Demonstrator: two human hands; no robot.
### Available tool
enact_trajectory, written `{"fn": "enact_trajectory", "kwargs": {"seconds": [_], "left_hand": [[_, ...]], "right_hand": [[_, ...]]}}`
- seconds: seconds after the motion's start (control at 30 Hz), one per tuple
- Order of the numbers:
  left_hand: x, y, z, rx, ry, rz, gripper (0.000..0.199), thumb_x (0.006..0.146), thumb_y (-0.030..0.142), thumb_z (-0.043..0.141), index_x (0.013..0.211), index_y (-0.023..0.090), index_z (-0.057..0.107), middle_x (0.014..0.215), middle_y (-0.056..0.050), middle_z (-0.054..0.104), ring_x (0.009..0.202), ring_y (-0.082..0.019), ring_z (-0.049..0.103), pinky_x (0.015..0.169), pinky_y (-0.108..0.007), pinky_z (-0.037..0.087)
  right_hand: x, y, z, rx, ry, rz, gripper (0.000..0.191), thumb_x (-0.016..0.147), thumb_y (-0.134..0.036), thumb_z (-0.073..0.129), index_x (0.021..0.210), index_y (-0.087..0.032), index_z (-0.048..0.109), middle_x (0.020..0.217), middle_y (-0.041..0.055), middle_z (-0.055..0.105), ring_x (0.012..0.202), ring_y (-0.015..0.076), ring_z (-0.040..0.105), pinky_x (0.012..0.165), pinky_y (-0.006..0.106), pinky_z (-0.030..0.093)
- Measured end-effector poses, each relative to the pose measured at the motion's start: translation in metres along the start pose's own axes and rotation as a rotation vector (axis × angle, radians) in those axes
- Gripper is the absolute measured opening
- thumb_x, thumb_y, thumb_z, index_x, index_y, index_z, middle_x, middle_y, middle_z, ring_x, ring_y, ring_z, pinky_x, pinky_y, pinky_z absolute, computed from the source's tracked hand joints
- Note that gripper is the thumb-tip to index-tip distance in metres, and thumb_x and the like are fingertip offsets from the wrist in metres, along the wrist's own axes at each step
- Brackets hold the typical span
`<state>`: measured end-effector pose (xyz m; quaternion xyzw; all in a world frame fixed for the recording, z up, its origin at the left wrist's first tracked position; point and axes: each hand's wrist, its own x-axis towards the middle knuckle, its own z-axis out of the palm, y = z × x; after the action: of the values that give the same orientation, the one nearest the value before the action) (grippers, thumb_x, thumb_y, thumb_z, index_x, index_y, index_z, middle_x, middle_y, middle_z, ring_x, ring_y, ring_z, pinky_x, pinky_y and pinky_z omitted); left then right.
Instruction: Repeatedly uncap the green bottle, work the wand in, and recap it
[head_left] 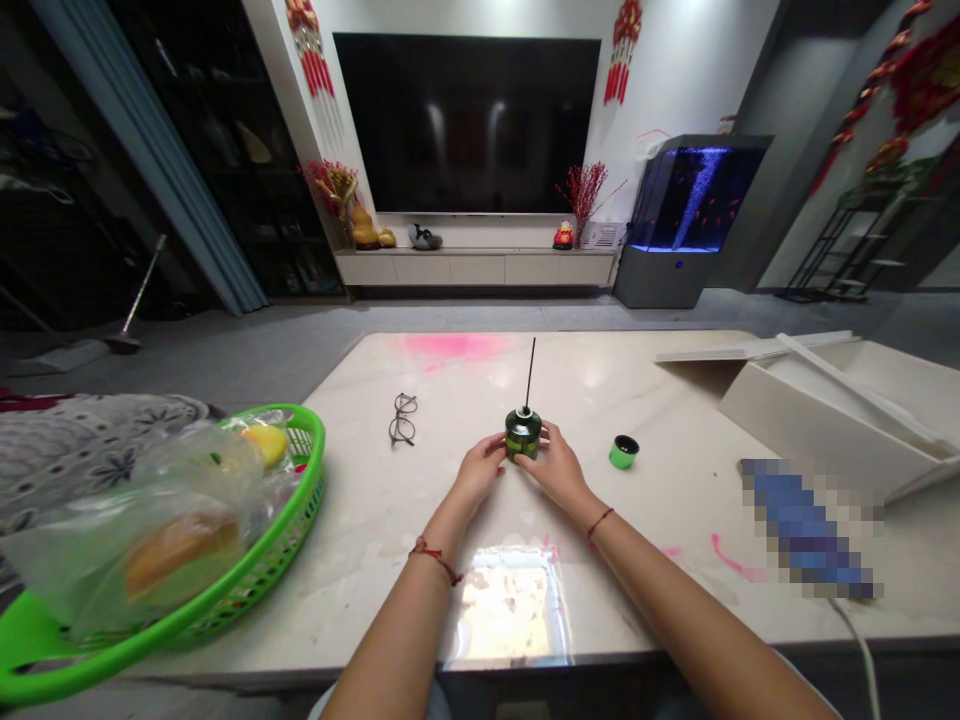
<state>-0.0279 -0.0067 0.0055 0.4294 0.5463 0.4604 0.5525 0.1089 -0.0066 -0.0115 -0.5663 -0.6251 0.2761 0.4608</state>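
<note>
A small dark green glass bottle (523, 436) stands upright on the white marble-patterned table, with one thin black stick (531, 372) rising from its open neck. My left hand (481, 472) touches the bottle's left side, fingers bent around it. On the other side my right hand (556, 466) wraps its fingers round the bottle, thumb at the lower front. To the right lies a green cap (624, 452) with a black inside, its opening facing up.
Eyeglasses (403, 419) lie left of the bottle. A green basket (319, 450) with bagged food fills the table's left side. At the right are a white box (832, 410) and a blurred blue object (806, 530) with a cable (859, 640) below it.
</note>
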Motion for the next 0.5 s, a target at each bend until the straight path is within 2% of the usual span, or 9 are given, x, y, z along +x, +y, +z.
{"fn": "enact_trajectory", "kwargs": {"seconds": [0.1,0.23,0.37,0.5], "left_hand": [[0.003,-0.003,-0.002,-0.043,-0.033,0.009,0.041,0.066,0.003,0.056,0.104,0.018,0.062,0.116,-0.011,0.060,0.103,-0.021,0.057,0.072,-0.026,0.046],[0.004,-0.004,-0.005,-0.065,-0.065,0.014,0.050,0.059,-0.005,0.054,0.103,0.016,0.062,0.118,-0.012,0.059,0.105,-0.021,0.056,0.070,-0.023,0.046],[-0.002,0.000,-0.008,-0.054,-0.080,-0.005,0.042,0.066,0.004,0.059,0.106,0.016,0.060,0.113,-0.011,0.062,0.103,-0.020,0.056,0.075,-0.024,0.046],[-0.009,0.005,-0.008,-0.085,-0.073,-0.082,0.038,0.072,0.020,0.062,0.110,0.016,0.059,0.116,-0.011,0.060,0.099,-0.017,0.058,0.081,-0.026,0.045]], "right_hand": [[-0.001,0.000,0.002,0.050,0.021,0.041,0.064,0.062,-0.030,0.067,0.118,-0.018,0.038,0.111,0.0111,0.057,0.095,0.0207,0.059,0.080,0.033,0.047],[-0.001,0.001,0.002,0.009,0.021,0.002,0.053,0.062,-0.030,0.067,0.109,-0.018,0.045,0.104,0.0082,0.060,0.093,0.0206,0.059,0.081,0.033,0.046],[0.000,0.001,0.003,-0.014,0.034,-0.010,0.049,0.061,-0.030,0.066,0.105,-0.017,0.048,0.101,0.0071,0.060,0.091,0.0202,0.058,0.080,0.032,0.046],[-0.003,-0.001,0.004,-0.024,0.060,-0.001,0.048,0.062,-0.030,0.065,0.106,-0.018,0.049,0.102,0.0067,0.060,0.092,0.0200,0.057,0.081,0.032,0.045]]}}
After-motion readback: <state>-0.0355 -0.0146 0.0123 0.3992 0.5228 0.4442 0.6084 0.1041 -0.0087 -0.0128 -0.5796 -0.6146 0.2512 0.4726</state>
